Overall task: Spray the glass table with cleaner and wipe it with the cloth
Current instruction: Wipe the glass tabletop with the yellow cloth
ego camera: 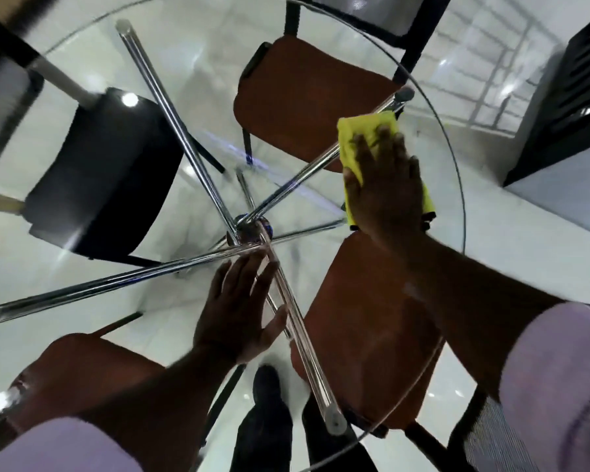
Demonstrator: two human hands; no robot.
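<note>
Right hand (385, 185): flat, fingers straight and spread, pressing the yellow cloth (365, 126) onto the glass table (456, 185) near its far right rim. Left hand (242, 308): we record it flat on the glass near the centre, fingers straight, holding nothing. Beneath the glass we list crossed chrome legs (171, 103), brown chair seats (307, 97) and a black seat (103, 172).

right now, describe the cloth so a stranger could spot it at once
Find the round glass table, then its far right edge. There the cloth lies under the flat right hand. It is the only bright yellow thing among chrome legs and brown seats.
</note>
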